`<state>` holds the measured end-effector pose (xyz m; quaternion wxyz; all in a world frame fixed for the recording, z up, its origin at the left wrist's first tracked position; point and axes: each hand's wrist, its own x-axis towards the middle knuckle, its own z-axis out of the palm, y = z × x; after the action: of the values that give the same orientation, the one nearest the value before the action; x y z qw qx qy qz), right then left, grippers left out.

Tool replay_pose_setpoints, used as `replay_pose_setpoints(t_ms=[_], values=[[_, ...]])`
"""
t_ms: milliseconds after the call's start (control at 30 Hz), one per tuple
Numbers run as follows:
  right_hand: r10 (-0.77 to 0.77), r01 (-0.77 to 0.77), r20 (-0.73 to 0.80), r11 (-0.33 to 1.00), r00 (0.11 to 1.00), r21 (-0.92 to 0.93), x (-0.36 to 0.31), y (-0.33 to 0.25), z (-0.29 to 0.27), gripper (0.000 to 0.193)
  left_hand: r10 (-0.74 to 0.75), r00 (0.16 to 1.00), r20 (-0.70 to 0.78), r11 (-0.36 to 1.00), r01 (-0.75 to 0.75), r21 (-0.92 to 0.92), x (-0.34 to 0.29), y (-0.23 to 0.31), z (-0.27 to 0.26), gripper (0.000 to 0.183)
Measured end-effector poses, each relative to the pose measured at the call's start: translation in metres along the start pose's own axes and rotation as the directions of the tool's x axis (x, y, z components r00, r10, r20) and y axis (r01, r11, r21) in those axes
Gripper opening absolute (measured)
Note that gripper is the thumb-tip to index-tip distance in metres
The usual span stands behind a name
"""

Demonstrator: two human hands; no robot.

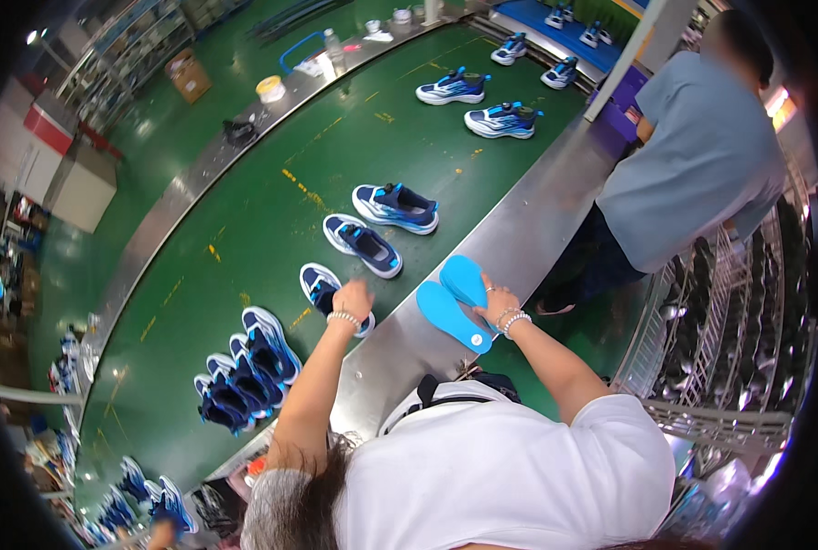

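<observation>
My left hand (354,298) is over a navy, white and blue sneaker (319,280), at its opening. The fingers are curled and partly hidden, so what lies in them does not show. My right hand (499,302) is closed on the edge of a bright blue insole (464,278). A second blue insole (450,316), with a white round spot at its heel, fans out beside it above the metal edge. Two matching sneakers, a nearer one (363,246) and a farther one (397,208), stand just beyond my left hand.
A green conveyor belt (244,229) curves past me, bordered by a metal ledge (542,215). Several sneakers (248,367) stand close together at the left; more (500,121) sit farther along. A co-worker (693,156) stands at the right, near a wire rack (720,312).
</observation>
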<state>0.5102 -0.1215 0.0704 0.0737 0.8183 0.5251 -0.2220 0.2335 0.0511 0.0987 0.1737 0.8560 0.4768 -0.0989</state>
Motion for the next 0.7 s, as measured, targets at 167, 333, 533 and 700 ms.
replay_pose_setpoints(t_ms=[167, 333, 533, 700], values=[[-0.057, 0.054, -0.045, 0.996, 0.997, -0.077, -0.002, -0.004, -0.015, 0.081, 0.087, 0.971, -0.221, 0.973, -0.130, -0.190, 0.047, 0.000, 0.040, 0.049], [-0.052, 0.081, -0.273, 0.992, 0.961, 0.096, -0.008, 0.005, -0.018, 0.067, 0.105, 0.976, -0.190, 0.966, -0.146, -0.215, 0.036, 0.004, 0.040, 0.033], [-0.186, 0.104, 0.052, 0.734, 0.981, 0.671, -0.003, -0.013, -0.049, 0.040, -0.132, 0.826, -0.549, 0.813, -0.226, -0.536, -0.020, 0.012, 0.048, 0.043], [-0.450, 0.118, 0.233, 0.625, 0.862, 0.771, 0.026, -0.088, -0.086, 0.033, -0.481, 0.654, -0.584, 0.690, -0.129, -0.712, 0.035, -0.003, 0.073, 0.064]])
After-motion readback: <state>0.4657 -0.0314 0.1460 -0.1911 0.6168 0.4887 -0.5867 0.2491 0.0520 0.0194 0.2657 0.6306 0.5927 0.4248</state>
